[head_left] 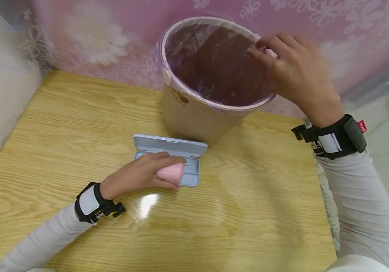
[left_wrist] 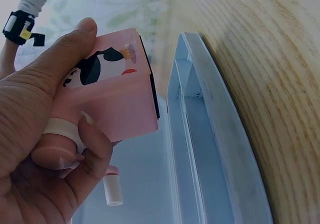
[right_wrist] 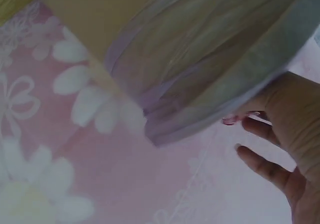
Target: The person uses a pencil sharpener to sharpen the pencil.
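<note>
My left hand (head_left: pixel 143 172) grips a pink pencil sharpener (head_left: pixel 171 173) over an open light-blue pencil case (head_left: pixel 191 178). The left wrist view shows the sharpener's boxy body (left_wrist: pixel 120 102) with a cartoon print and dark-edged base; a small white and pink cylinder (left_wrist: pixel 113 188), perhaps its crank knob, appears below the fingers. At the right rim of a beige waste bin (head_left: pixel 194 117), my right hand (head_left: pixel 293 64) pinches a small crumpled pinkish-white scrap (head_left: pixel 271 53). Only a reddish bit of that scrap (right_wrist: pixel 234 119) shows in the right wrist view, by the bin's edge.
A thin translucent purple bag (head_left: pixel 211 56) lines the bin, folded over its rim. Behind stands a pink flowered cloth (head_left: pixel 99 37). The case lies on a wood-grain tabletop (head_left: pixel 214 226), its raised lid (head_left: pixel 170 145) close to the bin's foot.
</note>
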`<state>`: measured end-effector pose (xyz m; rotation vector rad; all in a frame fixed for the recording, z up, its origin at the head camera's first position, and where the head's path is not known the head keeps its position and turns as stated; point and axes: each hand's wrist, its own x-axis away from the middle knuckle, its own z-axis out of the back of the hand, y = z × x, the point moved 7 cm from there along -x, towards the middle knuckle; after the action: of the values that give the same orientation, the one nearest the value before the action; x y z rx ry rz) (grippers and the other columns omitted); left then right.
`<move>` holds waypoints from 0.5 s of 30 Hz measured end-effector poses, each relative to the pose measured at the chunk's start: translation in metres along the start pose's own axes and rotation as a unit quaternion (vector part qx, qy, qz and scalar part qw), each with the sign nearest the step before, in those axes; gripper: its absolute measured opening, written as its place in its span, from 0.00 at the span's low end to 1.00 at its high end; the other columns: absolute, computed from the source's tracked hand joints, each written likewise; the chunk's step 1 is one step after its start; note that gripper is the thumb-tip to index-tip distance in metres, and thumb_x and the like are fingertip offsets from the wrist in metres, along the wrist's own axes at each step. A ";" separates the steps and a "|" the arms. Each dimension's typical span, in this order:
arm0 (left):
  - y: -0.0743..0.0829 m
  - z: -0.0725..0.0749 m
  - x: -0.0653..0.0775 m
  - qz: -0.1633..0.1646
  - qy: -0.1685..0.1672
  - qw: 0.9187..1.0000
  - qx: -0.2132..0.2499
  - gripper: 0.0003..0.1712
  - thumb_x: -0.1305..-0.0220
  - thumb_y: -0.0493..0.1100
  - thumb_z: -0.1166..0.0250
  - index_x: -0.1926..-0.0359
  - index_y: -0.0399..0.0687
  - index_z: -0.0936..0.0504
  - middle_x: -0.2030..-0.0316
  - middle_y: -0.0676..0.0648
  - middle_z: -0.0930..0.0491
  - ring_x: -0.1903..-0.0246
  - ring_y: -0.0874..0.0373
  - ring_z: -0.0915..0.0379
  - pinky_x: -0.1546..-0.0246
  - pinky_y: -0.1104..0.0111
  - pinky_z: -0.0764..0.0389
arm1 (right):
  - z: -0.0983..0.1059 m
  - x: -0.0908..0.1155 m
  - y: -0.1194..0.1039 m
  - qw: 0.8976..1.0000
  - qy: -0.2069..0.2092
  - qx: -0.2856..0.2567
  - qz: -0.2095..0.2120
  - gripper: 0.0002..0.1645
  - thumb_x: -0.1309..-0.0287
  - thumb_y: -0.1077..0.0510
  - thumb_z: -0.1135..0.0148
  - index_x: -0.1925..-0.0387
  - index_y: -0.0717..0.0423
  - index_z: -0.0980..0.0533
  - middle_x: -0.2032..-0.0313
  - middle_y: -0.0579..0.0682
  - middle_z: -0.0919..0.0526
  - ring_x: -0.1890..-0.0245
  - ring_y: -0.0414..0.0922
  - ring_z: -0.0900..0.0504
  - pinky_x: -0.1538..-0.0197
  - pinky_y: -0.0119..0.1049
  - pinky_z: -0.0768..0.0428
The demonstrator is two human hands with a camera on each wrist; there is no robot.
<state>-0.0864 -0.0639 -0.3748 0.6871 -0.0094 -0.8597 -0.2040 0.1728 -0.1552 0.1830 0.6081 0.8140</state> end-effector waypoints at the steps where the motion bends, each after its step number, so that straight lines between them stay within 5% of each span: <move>1: 0.000 0.000 0.000 0.001 0.000 1.000 0.000 0.38 0.47 0.59 0.22 0.36 0.54 0.21 0.55 0.53 0.18 0.63 0.64 0.24 0.61 0.69 0.21 | 0.001 0.001 0.003 1.000 0.004 -0.011 -0.009 0.22 0.33 0.68 0.41 0.38 0.60 0.22 0.47 0.65 0.18 0.49 0.62 0.20 0.55 0.57 0.19; 4: 0.001 0.001 0.000 0.008 0.000 1.000 0.004 0.39 0.47 0.59 0.22 0.36 0.56 0.22 0.54 0.54 0.18 0.62 0.64 0.25 0.61 0.69 0.21 | 0.007 0.009 0.012 0.995 0.035 -0.067 -0.069 0.26 0.40 0.61 0.31 0.39 0.61 0.21 0.48 0.64 0.17 0.50 0.62 0.19 0.53 0.57 0.18; 7: 0.002 0.003 0.000 0.015 0.003 1.000 0.011 0.40 0.47 0.59 0.22 0.34 0.59 0.23 0.52 0.54 0.18 0.61 0.64 0.25 0.61 0.68 0.21 | 0.017 0.025 0.016 0.980 0.076 -0.131 -0.128 0.31 0.45 0.53 0.25 0.41 0.61 0.20 0.49 0.63 0.16 0.51 0.60 0.19 0.48 0.38 0.20; 11: 0.004 0.009 -0.004 0.022 0.013 0.999 0.025 0.41 0.47 0.58 0.22 0.32 0.59 0.24 0.49 0.53 0.18 0.57 0.63 0.23 0.59 0.66 0.21 | 0.032 0.054 -0.002 0.933 0.176 -0.240 -0.200 0.34 0.50 0.42 0.22 0.47 0.60 0.16 0.56 0.62 0.13 0.56 0.52 0.18 0.50 0.22 0.29; 15: 0.006 0.016 -0.009 0.032 0.030 0.998 0.045 0.42 0.47 0.59 0.22 0.32 0.58 0.25 0.43 0.52 0.18 0.50 0.61 0.21 0.54 0.63 0.20 | 0.036 0.088 -0.048 0.877 0.274 -0.334 -0.209 0.39 0.53 0.34 0.22 0.57 0.66 0.14 0.65 0.66 0.13 0.61 0.39 0.17 0.52 0.24 0.24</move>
<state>-0.0926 -0.0639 -0.3570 0.7933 -0.0175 -0.7803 -0.1071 0.2066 -0.1828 -0.8185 0.8206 0.6029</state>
